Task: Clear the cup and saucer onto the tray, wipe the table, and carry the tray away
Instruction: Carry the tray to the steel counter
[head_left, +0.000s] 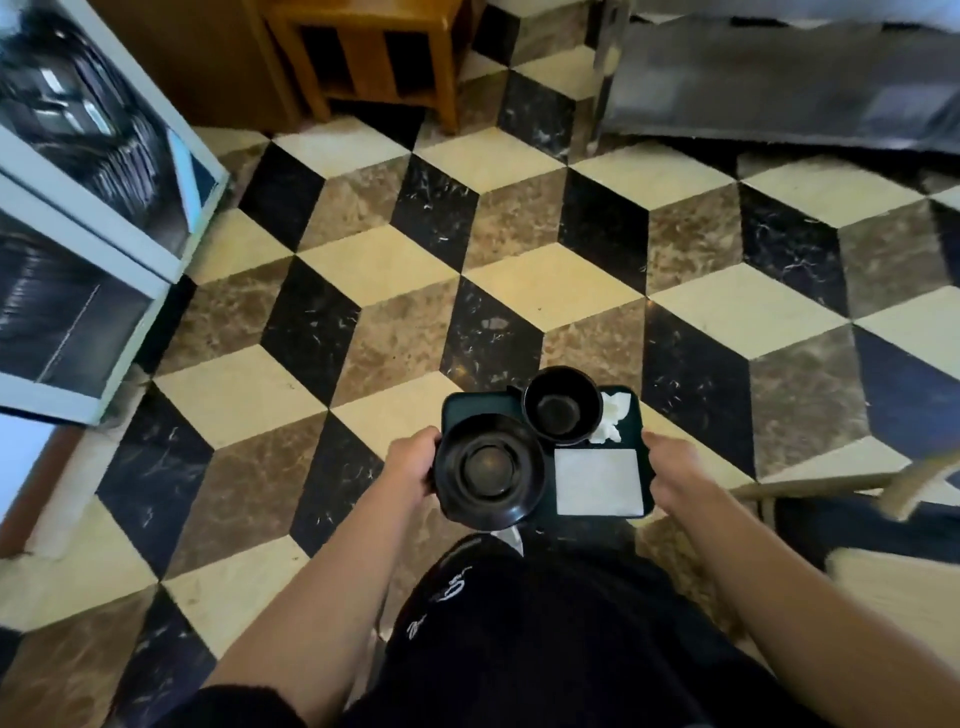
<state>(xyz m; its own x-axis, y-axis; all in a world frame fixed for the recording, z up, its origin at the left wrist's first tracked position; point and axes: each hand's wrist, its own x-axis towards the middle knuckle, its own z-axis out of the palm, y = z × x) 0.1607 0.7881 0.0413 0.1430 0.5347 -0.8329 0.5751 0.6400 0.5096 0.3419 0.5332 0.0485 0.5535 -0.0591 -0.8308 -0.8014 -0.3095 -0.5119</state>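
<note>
I hold a dark green tray (470, 402) level over the floor in front of my waist. My left hand (413, 460) grips its left edge and my right hand (670, 467) grips its right edge. On the tray a black saucer (488, 470) lies at the near left. A black cup (560, 405) stands upright at the far middle. A flat white napkin (597, 480) lies at the near right, and a crumpled white tissue (613, 415) sits beside the cup.
The floor is a black, cream and brown cube-pattern tile. A pale blue glass-fronted cabinet (98, 218) stands at the left, a wooden stool (384, 57) at the far middle, a steel unit (779, 78) at the far right, a chair (831, 488) at my right.
</note>
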